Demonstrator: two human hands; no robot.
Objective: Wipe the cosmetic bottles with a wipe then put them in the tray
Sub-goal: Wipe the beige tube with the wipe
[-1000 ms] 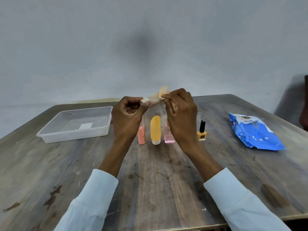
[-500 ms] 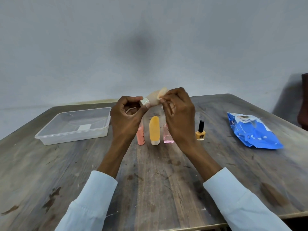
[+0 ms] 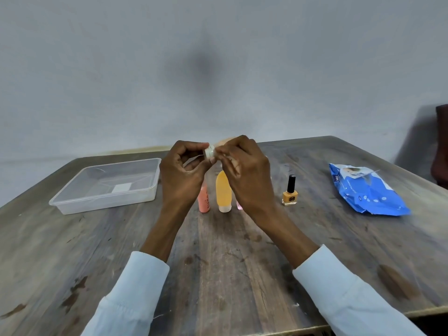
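Note:
I hold a small peach bottle point(image 3: 224, 142) with a white cap point(image 3: 209, 151) in the air above the table's middle. My left hand point(image 3: 181, 175) pinches the cap end. My right hand point(image 3: 244, 175) curls round the body and hides most of it; I cannot tell whether a wipe lies under its fingers. Below the hands stand a coral bottle point(image 3: 203, 201), a yellow-orange tube point(image 3: 223, 191) on its white cap, and a pink bottle point(image 3: 239, 205) that is almost wholly hidden. A nail polish bottle point(image 3: 290, 194) stands to their right. The clear plastic tray point(image 3: 72, 202) sits at the left, with no bottles in it.
A blue pack of wipes point(image 3: 366, 192) lies at the right of the worn wooden table point(image 3: 230, 263). A grey wall rises just behind the table's far edge. Something dark point(image 3: 441, 146) shows at the right frame edge.
My right hand has slid left along the peach bottle toward the cap, covering more of its body. My left hand keeps its pinch on the cap.

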